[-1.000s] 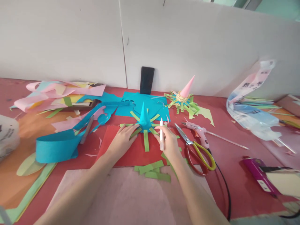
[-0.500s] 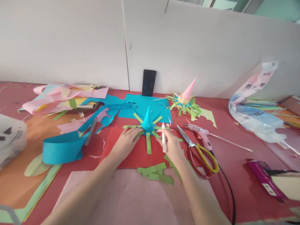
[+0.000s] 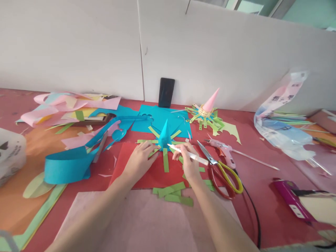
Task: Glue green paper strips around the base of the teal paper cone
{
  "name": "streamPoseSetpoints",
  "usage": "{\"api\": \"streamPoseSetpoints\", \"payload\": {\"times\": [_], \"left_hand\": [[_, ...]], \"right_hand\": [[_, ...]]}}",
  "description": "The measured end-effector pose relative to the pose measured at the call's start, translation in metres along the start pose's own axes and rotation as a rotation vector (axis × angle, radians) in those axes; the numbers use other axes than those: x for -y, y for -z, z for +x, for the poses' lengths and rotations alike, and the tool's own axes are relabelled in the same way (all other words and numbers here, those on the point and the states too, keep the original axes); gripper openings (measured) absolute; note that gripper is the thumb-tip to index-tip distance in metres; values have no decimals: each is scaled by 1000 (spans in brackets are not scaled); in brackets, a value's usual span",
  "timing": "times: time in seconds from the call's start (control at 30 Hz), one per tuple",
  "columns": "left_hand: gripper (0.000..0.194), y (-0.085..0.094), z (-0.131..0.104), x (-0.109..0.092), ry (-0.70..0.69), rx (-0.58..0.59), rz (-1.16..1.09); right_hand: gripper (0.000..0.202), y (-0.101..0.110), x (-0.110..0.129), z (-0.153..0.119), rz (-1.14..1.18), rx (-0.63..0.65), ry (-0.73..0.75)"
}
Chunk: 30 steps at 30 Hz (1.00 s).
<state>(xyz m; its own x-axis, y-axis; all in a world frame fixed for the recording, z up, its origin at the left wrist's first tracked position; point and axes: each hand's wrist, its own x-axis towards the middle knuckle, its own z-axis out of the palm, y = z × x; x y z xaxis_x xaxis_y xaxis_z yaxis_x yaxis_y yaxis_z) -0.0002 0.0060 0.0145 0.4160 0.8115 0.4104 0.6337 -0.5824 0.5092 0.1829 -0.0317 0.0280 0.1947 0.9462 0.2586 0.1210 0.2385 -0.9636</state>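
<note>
A blue paper cone [image 3: 165, 135] stands point up on a red sheet [image 3: 139, 175], with green paper strips [image 3: 166, 161] spreading out like rays from its base. Left of the cone, my left hand [image 3: 140, 156] rests on the sheet, fingers over the strips and thumb apart. Between the fingers of my right hand [image 3: 189, 161] is a slim white pen [image 3: 193, 154]. It lies slanted, its tip pointing left at the foot of the cone. Loose green strips [image 3: 172, 190] lie in a small pile nearer to me.
Scissors [image 3: 223, 173] and a pink glue gun [image 3: 223, 148] lie to the right. Behind stand a pink-coned paper piece [image 3: 207, 107] and a phone [image 3: 166, 92] against the wall. At left are a blue paper loop [image 3: 67, 166] and paper scraps [image 3: 70, 108]; a purple power strip [image 3: 290, 201] sits far right.
The pen has swung in my right hand from nearly upright to slanted, its tip now close to the cone's base. My left hand has stayed beside the cone.
</note>
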Motion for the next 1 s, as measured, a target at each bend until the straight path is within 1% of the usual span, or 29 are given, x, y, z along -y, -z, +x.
{"api": "streamPoseSetpoints", "payload": {"times": [0.13,0.23,0.3,0.37,0.5,0.63,0.8,1.0], "left_hand": [[25,-4,-3,-6,-48,131,96],[23,-6,-4,-7,-65,191,128],[22,-6,-4,-7,-54,214,137],[22,-5,-4,-8,-45,232,147],[22,-4,-3,-8,-50,235,159],[22,-5,-4,-8,-58,211,166],[22,-4,-3,-10,-58,247,116],[20,-5,-3,-9,-37,258,81]], "right_hand": [[35,-1,-7,8,-51,-33,-68],[33,0,-9,13,-138,34,-73],[34,0,-10,14,-187,84,-59],[35,0,-10,14,-223,108,-49],[36,0,-10,13,-299,118,-35],[38,1,-12,13,-304,144,-46],[34,0,-11,12,-267,115,-50],[34,-1,-11,12,-312,91,-15]]}}
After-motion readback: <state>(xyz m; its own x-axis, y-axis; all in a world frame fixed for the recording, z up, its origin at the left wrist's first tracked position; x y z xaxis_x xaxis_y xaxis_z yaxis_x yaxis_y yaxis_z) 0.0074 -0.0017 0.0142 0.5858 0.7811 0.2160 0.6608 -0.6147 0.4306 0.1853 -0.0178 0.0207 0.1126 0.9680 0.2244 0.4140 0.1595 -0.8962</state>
